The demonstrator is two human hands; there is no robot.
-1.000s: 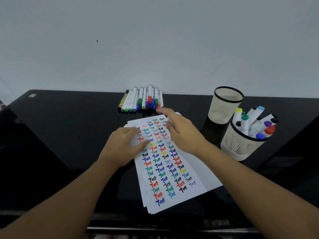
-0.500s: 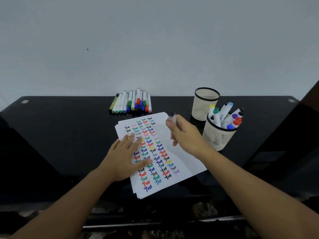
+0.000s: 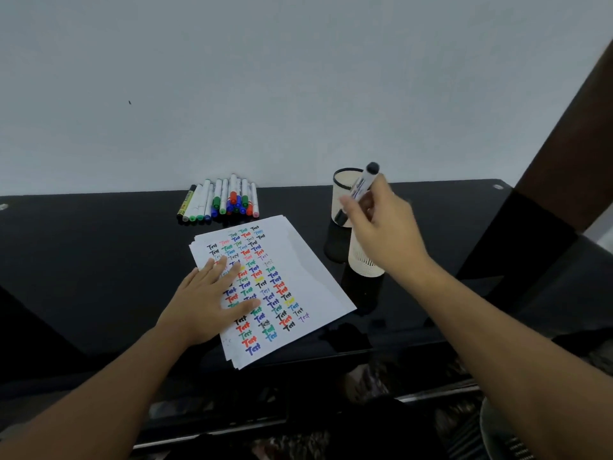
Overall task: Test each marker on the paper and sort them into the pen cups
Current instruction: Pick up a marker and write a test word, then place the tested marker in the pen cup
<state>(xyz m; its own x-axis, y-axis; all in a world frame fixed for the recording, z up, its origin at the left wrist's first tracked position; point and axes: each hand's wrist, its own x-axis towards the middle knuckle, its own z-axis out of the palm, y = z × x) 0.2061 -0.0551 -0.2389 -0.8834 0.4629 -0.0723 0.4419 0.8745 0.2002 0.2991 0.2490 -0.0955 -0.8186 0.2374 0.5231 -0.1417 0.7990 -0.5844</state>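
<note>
A stack of white paper point(image 3: 298, 270) covered in coloured "Test" words lies on the black table point(image 3: 83, 260). My left hand point(image 3: 212, 300) rests flat on its left part, fingers straight. My right hand point(image 3: 381, 234) grips a white marker with a dark cap point(image 3: 361, 187), held tilted above the two pen cups. The far cup point(image 3: 341, 190) shows behind the marker. The near cup point(image 3: 363, 263) is mostly hidden under my hand, and its contents cannot be seen. A row of several capped markers point(image 3: 222, 200) lies at the table's back edge.
A pale wall point(image 3: 298, 78) rises straight behind the table. A dark brown upright piece point(image 3: 570, 154) stands at the right edge. The table's front edge runs below the paper, with cluttered floor and a mesh object point(image 3: 507, 436) beneath at the lower right.
My right hand picked a marker from the row, carried it to the right and raised it over the cups. My left hand flattened on the paper. The camera tilted upward.
</note>
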